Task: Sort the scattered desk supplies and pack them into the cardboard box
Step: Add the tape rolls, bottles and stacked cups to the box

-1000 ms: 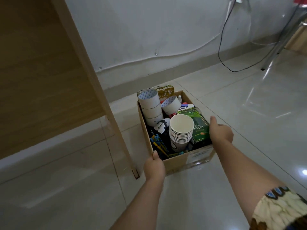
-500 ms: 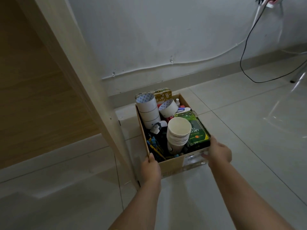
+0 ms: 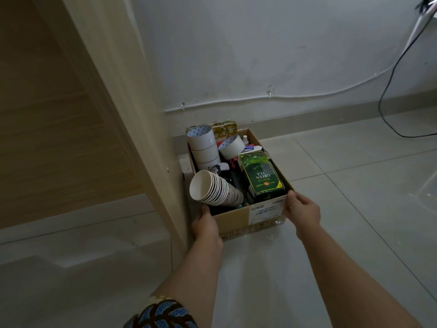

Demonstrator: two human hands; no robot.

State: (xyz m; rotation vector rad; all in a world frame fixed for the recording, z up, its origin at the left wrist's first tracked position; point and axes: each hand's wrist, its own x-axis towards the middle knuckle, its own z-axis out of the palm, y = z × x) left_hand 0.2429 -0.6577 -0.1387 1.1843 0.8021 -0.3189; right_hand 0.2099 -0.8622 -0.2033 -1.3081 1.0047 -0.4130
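Desk side panel (image 3: 106,114) takes up the 9 o'clock side. Its lower edge sits just beside the box's left wall.

Left hand (image 3: 204,223) is on the near-left corner of the cardboard box (image 3: 236,223), thumb up against the rim. Its fingers go round the corner into the gap by the panel and are hidden; I read it as a grip.

The box is on the floor tiles (image 3: 354,233), dead ahead at 12 o'clock from both hands. Long axis runs 6 to 12, skewed slightly toward 11. Near short end is at the hands, far end is near the skirting.

Inside, the paper cup stack (image 3: 212,188) is tipped over at near left, mouth toward 8 o'clock, lip over the rim. Tape rolls (image 3: 202,145) are stacked at far left, green tea box (image 3: 260,178) along the right wall.

Right hand (image 3: 303,210) clasps the near-right corner, fingers curled onto the right wall. Both hands are equally near, one per corner.

Judgement: packing looks done and this is a two-hand push or placement; panel clearance on the left is the constraint.

Small items under the cups and tea box are too dark to identify. Black cable (image 3: 387,91) at 2 o'clock runs out of frame.
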